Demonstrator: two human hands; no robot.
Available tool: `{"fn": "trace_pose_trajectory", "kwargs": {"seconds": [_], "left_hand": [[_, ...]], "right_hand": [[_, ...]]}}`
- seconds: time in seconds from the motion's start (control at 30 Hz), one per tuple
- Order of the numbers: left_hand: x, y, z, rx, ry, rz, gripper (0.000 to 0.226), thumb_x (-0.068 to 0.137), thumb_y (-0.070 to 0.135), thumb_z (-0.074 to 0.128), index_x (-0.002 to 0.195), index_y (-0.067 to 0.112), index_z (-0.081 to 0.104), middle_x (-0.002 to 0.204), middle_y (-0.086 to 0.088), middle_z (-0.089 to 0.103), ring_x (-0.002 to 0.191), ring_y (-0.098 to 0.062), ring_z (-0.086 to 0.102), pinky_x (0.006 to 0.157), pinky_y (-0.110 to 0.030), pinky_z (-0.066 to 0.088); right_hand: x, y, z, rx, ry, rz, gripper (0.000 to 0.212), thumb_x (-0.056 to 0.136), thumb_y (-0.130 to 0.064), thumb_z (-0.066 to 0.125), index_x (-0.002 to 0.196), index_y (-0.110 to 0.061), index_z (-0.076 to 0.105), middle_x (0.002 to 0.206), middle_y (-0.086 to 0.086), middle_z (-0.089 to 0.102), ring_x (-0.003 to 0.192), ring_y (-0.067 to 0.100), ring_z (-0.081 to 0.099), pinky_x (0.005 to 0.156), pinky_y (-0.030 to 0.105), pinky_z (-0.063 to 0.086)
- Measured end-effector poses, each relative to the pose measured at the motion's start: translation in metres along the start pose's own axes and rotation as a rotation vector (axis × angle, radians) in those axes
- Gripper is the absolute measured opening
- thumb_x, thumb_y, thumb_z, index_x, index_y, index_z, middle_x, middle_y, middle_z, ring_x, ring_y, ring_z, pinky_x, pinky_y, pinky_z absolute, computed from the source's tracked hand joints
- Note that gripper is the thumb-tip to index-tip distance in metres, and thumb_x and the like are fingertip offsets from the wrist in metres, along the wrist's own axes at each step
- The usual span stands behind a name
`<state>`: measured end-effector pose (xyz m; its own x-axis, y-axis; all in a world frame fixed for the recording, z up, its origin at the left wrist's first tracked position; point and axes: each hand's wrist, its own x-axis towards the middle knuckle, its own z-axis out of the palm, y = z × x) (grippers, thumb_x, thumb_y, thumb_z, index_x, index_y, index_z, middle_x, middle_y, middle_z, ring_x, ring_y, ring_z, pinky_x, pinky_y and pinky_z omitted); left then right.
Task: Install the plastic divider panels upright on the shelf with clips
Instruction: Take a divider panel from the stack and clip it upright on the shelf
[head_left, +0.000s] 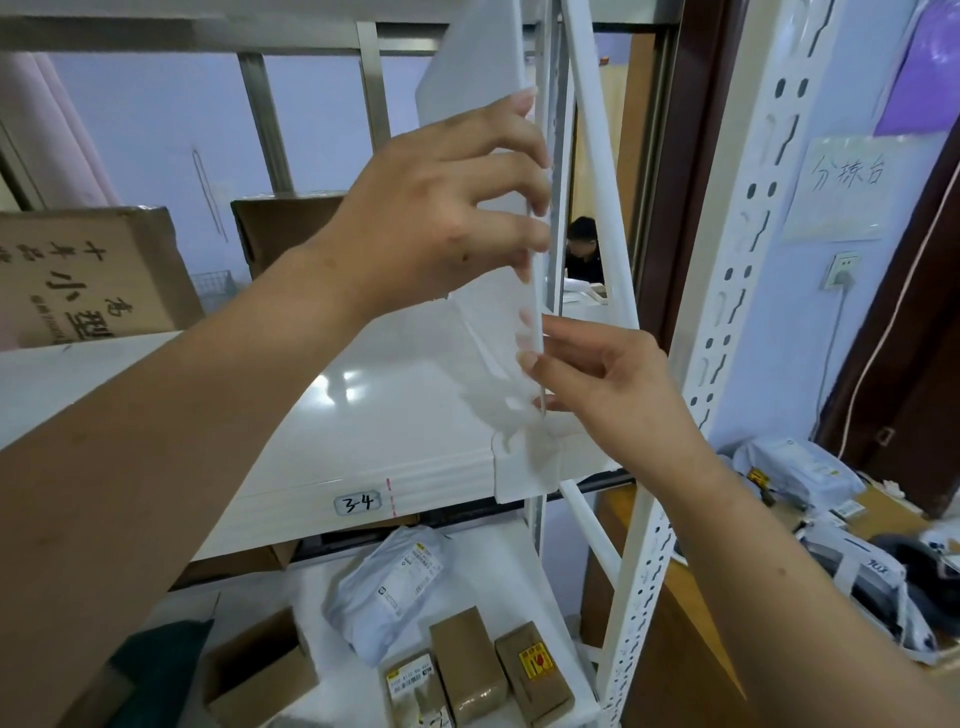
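Note:
A white plastic divider panel (475, 62) stands upright, edge toward me, at the right end of the white shelf (363, 415). My left hand (447, 208) grips its front edge high up, fingers wrapped around it. My right hand (602, 384) pinches the same edge lower down, thumb and fingers on either side. A white clip (522, 473) sits over the shelf's front lip at the panel's foot, next to a label reading "3-4" (357, 502).
A perforated white upright post (727, 291) stands just right of the panel. Cardboard boxes (88, 275) rest at the shelf's back left. Parcels and small brown boxes (467, 665) lie on the shelf below. More parcels are piled on the floor at the right (841, 545). A person sits beyond the doorway.

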<state>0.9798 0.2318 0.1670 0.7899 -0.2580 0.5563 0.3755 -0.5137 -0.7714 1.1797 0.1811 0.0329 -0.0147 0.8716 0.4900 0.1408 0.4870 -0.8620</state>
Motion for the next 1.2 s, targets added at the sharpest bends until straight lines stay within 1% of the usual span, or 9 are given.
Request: {"fn": "trace_pose_trajectory", "kwargs": {"seconds": [0.33, 0.5, 0.57, 0.63, 0.7, 0.8, 0.93, 1.0, 1.2], "left_hand": [[0.000, 0.007, -0.001, -0.083, -0.013, -0.002, 0.014, 0.105, 0.013, 0.072, 0.098, 0.008, 0.083, 0.099, -0.016, 0.075, 0.110, -0.038, 0.071, 0.111, -0.057, 0.053], [-0.001, 0.010, -0.002, -0.117, -0.025, -0.043, 0.012, 0.104, 0.013, 0.074, 0.097, 0.010, 0.083, 0.099, -0.013, 0.075, 0.111, -0.037, 0.069, 0.113, -0.056, 0.051], [-0.001, 0.011, -0.002, -0.142, -0.029, -0.066, 0.012, 0.104, 0.015, 0.074, 0.097, 0.010, 0.083, 0.098, -0.009, 0.076, 0.112, -0.036, 0.068, 0.115, -0.056, 0.049], [-0.002, 0.012, -0.002, -0.153, -0.043, -0.080, 0.014, 0.105, 0.017, 0.074, 0.098, 0.010, 0.084, 0.097, -0.005, 0.077, 0.114, -0.034, 0.068, 0.117, -0.056, 0.047], [-0.001, 0.013, -0.002, -0.167, -0.063, -0.081, 0.015, 0.105, 0.017, 0.073, 0.097, 0.011, 0.084, 0.095, -0.003, 0.078, 0.114, -0.033, 0.068, 0.119, -0.056, 0.045], [0.003, 0.014, -0.002, -0.172, -0.076, -0.069, 0.018, 0.105, 0.014, 0.071, 0.094, 0.010, 0.084, 0.092, -0.003, 0.079, 0.112, -0.033, 0.069, 0.118, -0.055, 0.046], [0.006, 0.011, 0.003, -0.194, -0.055, -0.024, 0.020, 0.106, 0.012, 0.070, 0.093, 0.009, 0.085, 0.090, -0.004, 0.079, 0.109, -0.032, 0.072, 0.113, -0.059, 0.049], [0.002, 0.014, 0.007, -0.224, -0.045, -0.005, 0.019, 0.106, 0.011, 0.071, 0.093, 0.008, 0.085, 0.091, -0.006, 0.079, 0.106, -0.031, 0.073, 0.114, -0.059, 0.049], [-0.020, 0.026, 0.020, -0.218, 0.038, -0.024, 0.020, 0.104, 0.005, 0.071, 0.089, 0.005, 0.084, 0.089, -0.007, 0.080, 0.100, -0.034, 0.073, 0.115, -0.062, 0.047]], "right_hand": [[-0.013, -0.003, 0.009, 0.051, -0.039, 0.009, 0.036, 0.098, -0.017, 0.072, 0.125, -0.040, 0.074, 0.114, -0.015, 0.081, 0.104, 0.018, 0.078, 0.086, 0.047, 0.065], [-0.015, 0.000, 0.011, -0.001, -0.018, 0.015, 0.037, 0.097, -0.017, 0.073, 0.129, -0.035, 0.074, 0.114, -0.015, 0.080, 0.105, 0.016, 0.077, 0.086, 0.047, 0.065], [-0.013, 0.003, 0.011, -0.094, 0.009, -0.014, 0.026, 0.095, -0.025, 0.075, 0.120, -0.033, 0.078, 0.107, -0.017, 0.081, 0.101, 0.008, 0.076, 0.086, 0.041, 0.065], [-0.008, 0.002, 0.011, -0.234, 0.057, -0.082, 0.017, 0.093, -0.045, 0.074, 0.096, -0.028, 0.076, 0.090, -0.015, 0.077, 0.092, 0.003, 0.074, 0.080, 0.028, 0.063], [0.002, 0.002, 0.015, -0.383, 0.086, -0.173, 0.043, 0.093, -0.059, 0.065, 0.072, -0.022, 0.059, 0.072, -0.005, 0.062, 0.076, 0.009, 0.065, 0.064, 0.025, 0.054], [0.010, 0.009, 0.026, -0.405, 0.058, -0.244, 0.060, 0.103, -0.048, 0.057, 0.061, -0.007, 0.042, 0.057, 0.009, 0.043, 0.053, 0.020, 0.043, 0.053, 0.040, 0.039], [0.007, 0.027, 0.035, -0.322, 0.086, -0.245, 0.057, 0.108, -0.030, 0.052, 0.058, -0.020, 0.027, 0.049, -0.003, 0.029, 0.045, 0.011, 0.029, 0.048, 0.027, 0.024], [0.005, 0.035, 0.036, -0.370, 0.069, -0.258, 0.057, 0.108, -0.029, 0.049, 0.056, -0.020, 0.030, 0.048, -0.004, 0.030, 0.044, 0.013, 0.030, 0.048, 0.027, 0.024], [-0.001, 0.045, 0.035, -0.412, 0.010, -0.290, 0.055, 0.108, -0.021, 0.050, 0.059, 0.002, 0.045, 0.048, 0.011, 0.041, 0.046, 0.025, 0.038, 0.048, 0.026, 0.026]]}}
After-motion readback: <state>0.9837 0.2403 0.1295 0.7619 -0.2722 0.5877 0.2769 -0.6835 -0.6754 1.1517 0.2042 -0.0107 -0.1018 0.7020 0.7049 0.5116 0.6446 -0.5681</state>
